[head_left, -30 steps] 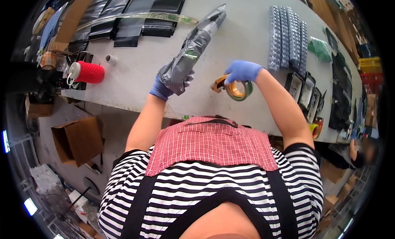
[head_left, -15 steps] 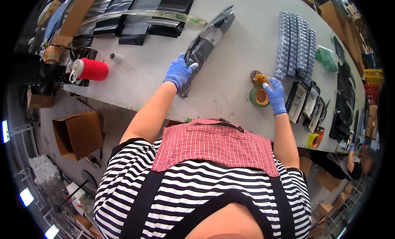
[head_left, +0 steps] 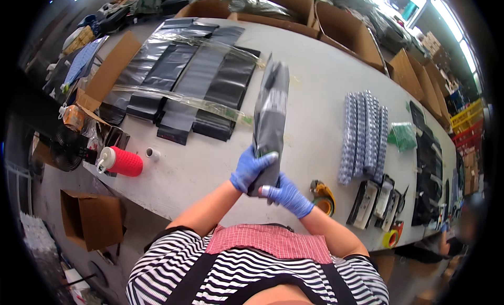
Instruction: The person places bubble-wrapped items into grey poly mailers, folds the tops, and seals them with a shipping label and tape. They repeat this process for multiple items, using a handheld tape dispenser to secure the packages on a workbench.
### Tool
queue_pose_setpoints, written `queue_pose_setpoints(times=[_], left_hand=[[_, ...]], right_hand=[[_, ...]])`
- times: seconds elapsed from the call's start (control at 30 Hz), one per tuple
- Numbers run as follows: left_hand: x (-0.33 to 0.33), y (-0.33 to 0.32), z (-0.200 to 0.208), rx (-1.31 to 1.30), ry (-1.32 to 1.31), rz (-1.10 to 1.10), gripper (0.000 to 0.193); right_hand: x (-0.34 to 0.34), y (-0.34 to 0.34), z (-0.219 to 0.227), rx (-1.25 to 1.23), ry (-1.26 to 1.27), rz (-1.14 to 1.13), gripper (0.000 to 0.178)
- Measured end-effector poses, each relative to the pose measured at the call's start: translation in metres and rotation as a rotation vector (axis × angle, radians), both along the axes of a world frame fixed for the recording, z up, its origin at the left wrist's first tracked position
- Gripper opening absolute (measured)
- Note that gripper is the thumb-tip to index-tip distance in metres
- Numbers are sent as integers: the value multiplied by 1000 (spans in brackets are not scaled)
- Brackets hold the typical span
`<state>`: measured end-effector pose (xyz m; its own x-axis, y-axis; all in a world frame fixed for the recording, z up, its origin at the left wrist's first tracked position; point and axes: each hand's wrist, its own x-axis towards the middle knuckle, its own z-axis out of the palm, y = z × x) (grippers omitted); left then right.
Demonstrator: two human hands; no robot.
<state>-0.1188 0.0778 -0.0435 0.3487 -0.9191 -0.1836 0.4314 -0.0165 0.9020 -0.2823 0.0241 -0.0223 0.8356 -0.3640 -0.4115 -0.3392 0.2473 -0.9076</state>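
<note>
A long, narrow package in dark grey plastic film (head_left: 270, 116) is held up over the table's near side, its far end raised. My left hand (head_left: 251, 169), in a blue glove, is closed around the package's lower left side. At its near end, my right hand (head_left: 287, 195), also gloved in blue, pinches the film from the right. To the right of that hand, a tape dispenser (head_left: 322, 198) with a roll of tape rests on the table, untouched.
Several patterned grey rolls (head_left: 362, 137) lie on the right of the table (head_left: 310, 121), above some black trays (head_left: 363, 204). Stacked dark plastic bags (head_left: 189, 79) cover the far left. A red bottle (head_left: 126, 161) stands near the left edge. Cardboard boxes (head_left: 349, 37) line the back.
My right hand has left the tape dispenser and taken hold of the package's near end. The package has turned more upright and lifted. The whole view has tilted toward the far side.
</note>
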Motion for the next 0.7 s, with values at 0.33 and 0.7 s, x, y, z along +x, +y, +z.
queue_pose_setpoints(times=[0.33, 0.7], left_hand=[[407, -173, 219, -371, 183, 524, 49], [369, 65, -65, 616, -1544, -319, 44]], right_hand=[[118, -71, 154, -287, -621, -141, 62], [-95, -5, -53, -12, 327, -427, 40]])
